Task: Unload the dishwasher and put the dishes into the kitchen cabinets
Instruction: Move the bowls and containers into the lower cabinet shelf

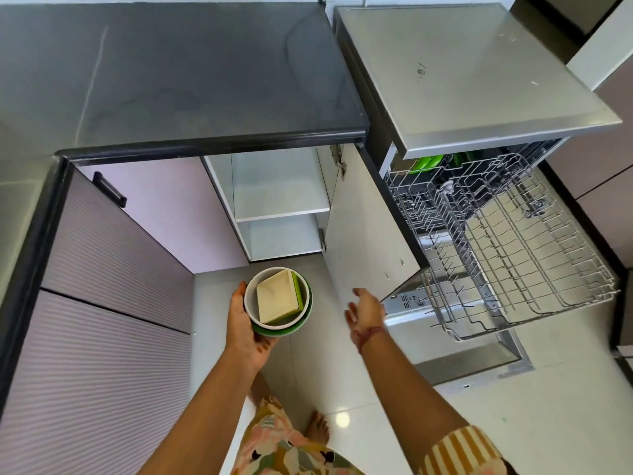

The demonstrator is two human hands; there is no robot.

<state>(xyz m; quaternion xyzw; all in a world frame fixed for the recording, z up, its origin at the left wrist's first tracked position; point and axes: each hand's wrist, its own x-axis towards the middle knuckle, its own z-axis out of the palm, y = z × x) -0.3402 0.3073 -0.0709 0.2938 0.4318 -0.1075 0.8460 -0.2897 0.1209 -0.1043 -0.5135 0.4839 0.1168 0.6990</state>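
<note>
Currently my left hand cups a nested stack from beneath and from its left side, fingers curled up round the rim. The stack: a round green bowl at the bottom, a round white bowl seated inside it, and a cream square flat container with a lime-green edge lying tilted inside the white bowl. The container's long axis runs from near me toward the cabinet, its far end raised against the bowl's far rim. The bowls face mouth-up.

My right hand is released, fingers spread and relaxed, holding nothing, palm turned toward the stack, well apart from it.

The stack hangs over the pale tiled floor, just in front of the open white base cabinet. Its white door is swung out to the right; one shelf shows inside.

Right of the door stands the open stainless dishwasher, with its wire upper rack pulled out. Green dishes sit at the rack's back. Above the cabinet runs a dark grey countertop.
</note>
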